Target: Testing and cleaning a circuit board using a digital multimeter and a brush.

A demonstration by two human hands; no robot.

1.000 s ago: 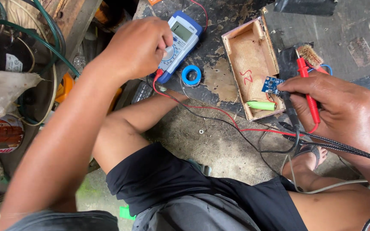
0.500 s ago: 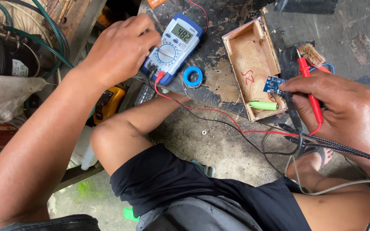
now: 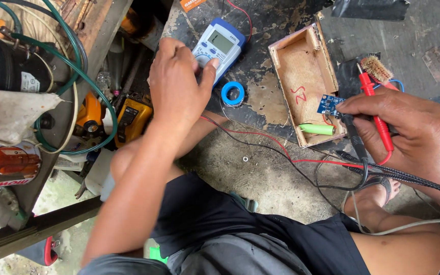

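Observation:
My left hand rests on the lower half of a blue and white multimeter that lies on the dark worktop, fingers over its dial. My right hand grips a red test probe and a black test probe, their tips at a small blue circuit board. The board sits in a shallow wooden box, beside a green cylindrical cell. Red and black leads run across the floor between meter and probes.
A blue tape ring lies between the meter and the box. A small brush is behind the probes. At left are a black compressor, green hoses, a cloth and yellow tools. My bent legs fill the bottom.
My left hand slid down the multimeter, uncovering its screen, and the view shifted left. My right hand kept both probes on the blue board.

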